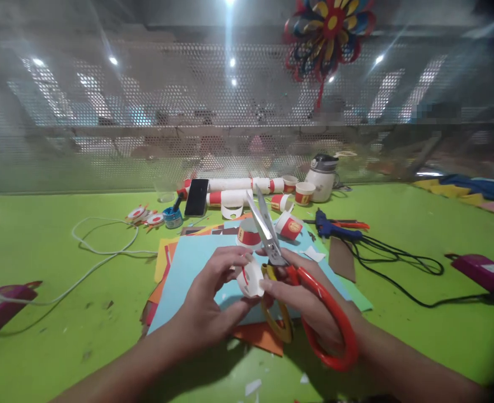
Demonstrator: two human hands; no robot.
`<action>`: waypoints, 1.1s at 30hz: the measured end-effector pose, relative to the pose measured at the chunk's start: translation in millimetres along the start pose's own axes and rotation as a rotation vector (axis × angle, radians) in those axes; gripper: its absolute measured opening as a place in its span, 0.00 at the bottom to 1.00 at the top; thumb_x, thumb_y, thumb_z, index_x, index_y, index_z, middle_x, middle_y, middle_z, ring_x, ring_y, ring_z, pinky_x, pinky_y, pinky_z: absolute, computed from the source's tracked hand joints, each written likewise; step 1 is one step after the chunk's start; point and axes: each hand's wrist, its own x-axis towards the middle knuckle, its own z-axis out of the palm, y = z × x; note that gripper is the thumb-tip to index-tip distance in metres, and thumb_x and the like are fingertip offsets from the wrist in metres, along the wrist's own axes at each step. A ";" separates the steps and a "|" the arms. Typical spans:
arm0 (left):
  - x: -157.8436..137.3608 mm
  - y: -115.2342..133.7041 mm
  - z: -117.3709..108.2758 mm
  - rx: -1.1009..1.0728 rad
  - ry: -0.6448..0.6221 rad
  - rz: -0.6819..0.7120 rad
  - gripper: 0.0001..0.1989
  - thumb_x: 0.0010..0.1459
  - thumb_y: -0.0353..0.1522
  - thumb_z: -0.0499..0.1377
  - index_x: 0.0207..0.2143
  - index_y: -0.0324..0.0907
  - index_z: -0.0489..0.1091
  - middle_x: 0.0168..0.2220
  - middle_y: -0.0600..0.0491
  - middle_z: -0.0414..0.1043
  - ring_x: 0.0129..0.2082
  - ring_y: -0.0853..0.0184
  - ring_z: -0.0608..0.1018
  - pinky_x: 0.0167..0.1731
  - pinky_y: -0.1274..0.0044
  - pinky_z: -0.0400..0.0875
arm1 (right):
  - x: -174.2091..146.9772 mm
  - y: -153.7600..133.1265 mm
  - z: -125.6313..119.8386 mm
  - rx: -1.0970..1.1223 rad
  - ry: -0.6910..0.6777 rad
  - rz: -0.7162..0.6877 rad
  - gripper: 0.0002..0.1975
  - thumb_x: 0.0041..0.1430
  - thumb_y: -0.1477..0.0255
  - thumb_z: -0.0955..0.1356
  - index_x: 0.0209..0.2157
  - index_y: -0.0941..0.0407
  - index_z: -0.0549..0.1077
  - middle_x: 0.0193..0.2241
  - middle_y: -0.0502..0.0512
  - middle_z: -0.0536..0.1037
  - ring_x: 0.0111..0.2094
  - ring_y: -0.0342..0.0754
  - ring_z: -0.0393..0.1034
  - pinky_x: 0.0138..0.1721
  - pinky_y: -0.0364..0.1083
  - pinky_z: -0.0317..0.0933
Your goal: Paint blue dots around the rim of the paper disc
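Observation:
Between the thumb and fingers of my left hand (209,296) is a small white cut paper cup (253,279) with a red mark inside. My right hand (310,296) carries large scissors (275,254), with a red handle loop and a yellow one. The blades point up and away, slightly apart, clear of the cup. My right thumb touches the cup's right edge. Just beyond the hands, a red-and-white paper cup (248,238) stands on light blue paper (180,280), and another cup (289,225) lies tilted. White scraps (314,253) lie nearby.
Farther back are a phone (197,197), paper-cup tubes (230,197), a blue jar (173,217) and a bottle (322,178). A blue glue gun (335,228) with a black cord lies right. A white cable (104,254) loops left; purple power strips (482,271) sit at both sides.

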 end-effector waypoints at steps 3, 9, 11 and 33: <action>-1.0 -4.6 2.0 0.033 -0.014 0.071 0.28 0.59 0.21 0.60 0.56 0.56 0.61 0.56 0.50 0.61 0.58 0.63 0.68 0.54 0.73 0.69 | 1.4 2.2 2.4 0.062 0.004 -0.021 0.14 0.58 0.72 0.69 0.46 0.54 0.68 0.33 0.49 0.74 0.31 0.44 0.69 0.35 0.45 0.64; -4.3 2.8 -1.6 -0.042 -0.077 -0.030 0.24 0.61 0.24 0.59 0.56 0.52 0.61 0.59 0.47 0.59 0.60 0.59 0.65 0.56 0.71 0.66 | 1.7 -5.4 -1.5 -0.079 0.078 -0.058 0.18 0.53 0.73 0.68 0.47 0.58 0.68 0.28 0.48 0.70 0.27 0.43 0.60 0.30 0.44 0.60; -4.7 7.7 -4.7 -0.170 -0.110 -0.136 0.19 0.63 0.29 0.60 0.55 0.51 0.62 0.61 0.47 0.59 0.59 0.58 0.66 0.55 0.71 0.67 | 2.2 -7.8 -3.8 -0.158 0.084 -0.084 0.19 0.53 0.74 0.68 0.48 0.58 0.68 0.27 0.46 0.68 0.27 0.43 0.60 0.30 0.44 0.60; 2.6 3.4 -8.1 -0.814 0.035 -0.681 0.17 0.59 0.37 0.67 0.51 0.46 0.77 0.48 0.48 0.75 0.39 0.67 0.75 0.37 0.77 0.75 | 1.6 0.0 -1.5 -0.399 0.203 -0.333 0.23 0.56 0.77 0.67 0.54 0.58 0.68 0.28 0.48 0.73 0.25 0.42 0.65 0.28 0.42 0.64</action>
